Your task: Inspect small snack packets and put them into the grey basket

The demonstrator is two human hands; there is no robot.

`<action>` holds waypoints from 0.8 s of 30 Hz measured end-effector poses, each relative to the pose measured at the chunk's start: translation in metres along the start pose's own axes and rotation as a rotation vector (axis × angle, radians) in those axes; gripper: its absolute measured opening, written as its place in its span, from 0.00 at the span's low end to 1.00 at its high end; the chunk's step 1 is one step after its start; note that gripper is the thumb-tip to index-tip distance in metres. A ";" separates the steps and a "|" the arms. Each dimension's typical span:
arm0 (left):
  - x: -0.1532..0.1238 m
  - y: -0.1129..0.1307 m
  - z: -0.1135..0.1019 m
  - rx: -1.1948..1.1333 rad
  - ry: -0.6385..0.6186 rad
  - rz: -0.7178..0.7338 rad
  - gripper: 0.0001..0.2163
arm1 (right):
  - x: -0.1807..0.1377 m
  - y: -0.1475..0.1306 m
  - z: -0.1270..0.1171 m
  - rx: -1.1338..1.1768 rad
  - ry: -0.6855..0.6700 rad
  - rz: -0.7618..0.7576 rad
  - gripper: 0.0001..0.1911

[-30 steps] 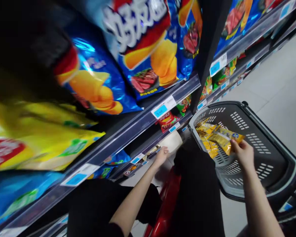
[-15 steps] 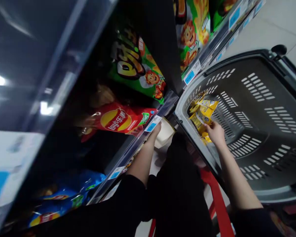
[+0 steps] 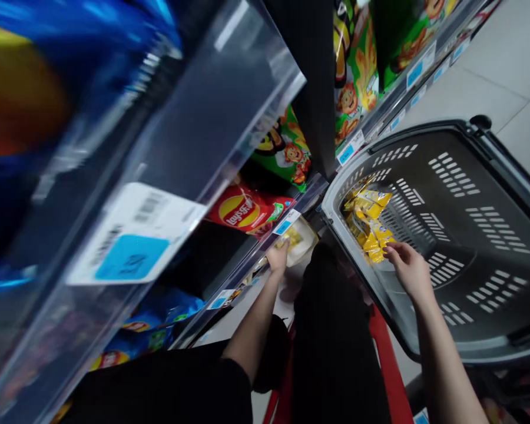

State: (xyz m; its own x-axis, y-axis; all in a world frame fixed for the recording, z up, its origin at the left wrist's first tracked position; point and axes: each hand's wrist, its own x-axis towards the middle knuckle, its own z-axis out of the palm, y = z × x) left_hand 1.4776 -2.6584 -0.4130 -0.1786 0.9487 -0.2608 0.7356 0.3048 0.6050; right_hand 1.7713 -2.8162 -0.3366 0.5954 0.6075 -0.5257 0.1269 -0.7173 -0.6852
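Note:
My left hand (image 3: 277, 257) is low beside the bottom shelf edge, its fingers closed at the side of a pale, white-lined box (image 3: 307, 242) with yellow pieces in it. Part of that grip is hidden. Inside the grey shopping basket (image 3: 454, 218), my right hand (image 3: 410, 272) has thumb and forefinger pinched at the edge of a small yellow snack packet (image 3: 378, 240). Several more shiny yellow packets (image 3: 363, 203) lie heaped against the basket's left wall, touching that one.
Shelves run along the left, with a price tag (image 3: 136, 235) close to the camera. On them are a red Lay's bag (image 3: 247, 209), green snack bags (image 3: 289, 150) and blue chip bags (image 3: 159, 315). Red bars (image 3: 391, 365) stand beneath the basket; pale floor tiles (image 3: 507, 70) lie beyond.
My right hand has shifted down and right, uncovering more yellow packets. The box by my left hand has tipped so its yellow contents show. The view has moved, bringing the upper shelf tag closer.

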 end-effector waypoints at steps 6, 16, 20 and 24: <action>-0.100 -0.010 -0.087 -0.323 -0.098 -0.073 0.14 | -0.067 -0.054 -0.023 0.236 0.171 -0.152 0.18; -0.210 0.011 -0.283 -0.750 -0.298 -0.053 0.19 | -0.235 -0.176 0.010 0.097 -0.522 -0.656 0.15; -0.237 0.014 -0.325 -1.006 -0.300 -0.028 0.21 | -0.275 -0.183 0.051 0.210 -0.958 -0.667 0.22; -0.256 -0.001 -0.334 -1.238 -0.058 0.028 0.24 | -0.299 -0.168 0.085 0.397 -0.767 -0.593 0.15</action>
State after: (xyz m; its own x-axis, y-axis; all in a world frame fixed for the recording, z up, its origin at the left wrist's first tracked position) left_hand 1.3043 -2.8732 -0.0953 -0.1199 0.9608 -0.2499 -0.3791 0.1884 0.9060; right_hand 1.5048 -2.8483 -0.1069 -0.1576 0.9783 -0.1345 -0.1184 -0.1540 -0.9810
